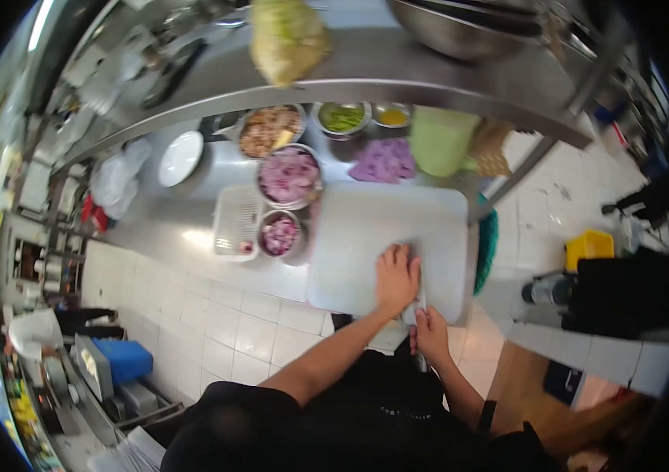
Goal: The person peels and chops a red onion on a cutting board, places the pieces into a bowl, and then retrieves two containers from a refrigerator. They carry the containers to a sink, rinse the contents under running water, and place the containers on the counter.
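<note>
A white cutting board lies at the front of the steel counter. My left hand rests on it, palm down with fingers stretched, beside a knife. Near the board's front edge my right hand is closed round the knife's handle. The blade points away from me, partly hidden by my left hand. Left of the board stand a bowl of sliced red onion and a smaller container of chopped red onion. A white perforated basket sits beside them.
Behind are a bowl of brownish chopped food, a bowl of green pieces, a purple cloth and a green container. An overhead steel shelf crosses above, holding metal bowls. A white plate lies left.
</note>
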A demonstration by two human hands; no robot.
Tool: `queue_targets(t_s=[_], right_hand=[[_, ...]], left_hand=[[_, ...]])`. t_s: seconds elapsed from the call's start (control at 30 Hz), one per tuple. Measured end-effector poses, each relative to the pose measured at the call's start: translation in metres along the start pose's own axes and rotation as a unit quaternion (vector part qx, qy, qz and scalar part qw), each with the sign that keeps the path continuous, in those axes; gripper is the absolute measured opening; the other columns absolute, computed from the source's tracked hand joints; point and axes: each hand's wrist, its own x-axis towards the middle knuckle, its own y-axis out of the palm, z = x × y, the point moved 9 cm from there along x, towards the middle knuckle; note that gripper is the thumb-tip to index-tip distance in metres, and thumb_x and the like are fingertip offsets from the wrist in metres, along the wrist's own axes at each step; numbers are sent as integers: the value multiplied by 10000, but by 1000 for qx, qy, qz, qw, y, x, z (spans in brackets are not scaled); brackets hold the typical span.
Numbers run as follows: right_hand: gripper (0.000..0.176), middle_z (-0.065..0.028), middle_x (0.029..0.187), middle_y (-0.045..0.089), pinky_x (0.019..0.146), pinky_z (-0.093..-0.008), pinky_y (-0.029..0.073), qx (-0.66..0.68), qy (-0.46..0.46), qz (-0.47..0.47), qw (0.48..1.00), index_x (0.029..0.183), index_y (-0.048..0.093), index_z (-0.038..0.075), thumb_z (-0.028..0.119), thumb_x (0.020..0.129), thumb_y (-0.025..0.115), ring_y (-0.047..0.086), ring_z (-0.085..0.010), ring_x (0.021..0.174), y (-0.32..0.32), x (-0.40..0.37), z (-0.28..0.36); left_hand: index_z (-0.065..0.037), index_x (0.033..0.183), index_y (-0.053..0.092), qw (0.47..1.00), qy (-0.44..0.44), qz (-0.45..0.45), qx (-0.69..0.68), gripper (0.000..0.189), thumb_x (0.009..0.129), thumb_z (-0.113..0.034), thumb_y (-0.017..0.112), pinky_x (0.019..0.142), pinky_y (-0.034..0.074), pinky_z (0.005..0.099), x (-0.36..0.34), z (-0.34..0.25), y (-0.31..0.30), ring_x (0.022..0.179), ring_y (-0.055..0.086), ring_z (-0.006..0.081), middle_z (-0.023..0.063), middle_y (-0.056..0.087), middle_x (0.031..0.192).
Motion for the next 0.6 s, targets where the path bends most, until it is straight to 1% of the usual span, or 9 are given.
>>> queue_targets(t_s=[0.07,0.1,0.17,0.27,0.37,0.47,0.53,0.57,0.6], right_hand=[[236,-36,553,463,308,-273,373,31,7,10,999,833,426,78,250,993,449,439,-118,363,9,4,7],[224,-30,555,459,313,-272,378,29,-9,25,999,832,431,77,234,991,452,437,-116,367,15,5,15],[227,-31,557,462,316,-276,379,12,-29,46,998,825,434,71,227,989,454,440,-117,370,28,12,31],[241,-40,567,481,331,-294,385,-37,-98,82,991,809,450,52,217,984,458,455,-125,384,69,28,96],[245,-57,578,498,339,-306,386,-32,-108,108,988,824,466,41,229,981,459,463,-136,391,123,59,161],[243,-65,592,508,343,-310,388,-14,-104,127,986,840,473,35,235,977,457,469,-140,403,159,96,198],[245,-67,601,515,345,-313,392,-8,-100,134,986,843,475,33,238,976,458,473,-142,409,166,105,211],[245,-65,605,515,347,-312,394,-2,-78,134,988,851,481,30,240,976,460,473,-142,409,162,106,208],[244,-63,608,515,349,-310,396,4,-56,134,989,860,486,26,241,975,462,472,-142,410,156,107,205]], left_hand=[[-17,1201,524,996,-49,-47,-56,353,911,-219,535,938,360,493,4,11,-8,1078,445,399,216,488,1179],[-17,1201,524,996,-51,-55,-56,353,911,-219,535,938,360,493,8,15,-14,1078,445,399,216,488,1179],[-16,1181,532,989,-56,-124,-57,324,902,-182,535,930,366,488,15,26,-35,1073,441,404,217,487,1165],[-11,1136,556,986,-13,-167,2,278,899,-152,517,923,374,478,67,30,-105,1076,465,396,214,504,1165],[-8,1086,588,970,62,-232,30,242,904,-142,500,904,394,482,138,53,-173,1058,520,376,215,561,1129],[-19,1081,601,967,91,-237,37,257,915,-179,488,903,407,479,191,88,-204,1046,540,374,203,590,1121],[-50,1128,599,979,30,-114,164,304,946,-234,440,964,392,465,220,117,-193,1110,522,363,172,602,1144],[-74,1199,573,969,29,-89,229,394,959,-333,398,1010,354,487,226,138,-181,1185,478,369,143,574,1222],[-74,1199,573,970,35,-89,225,394,959,-333,398,1010,354,487,226,137,-182,1185,478,369,143,574,1222]])
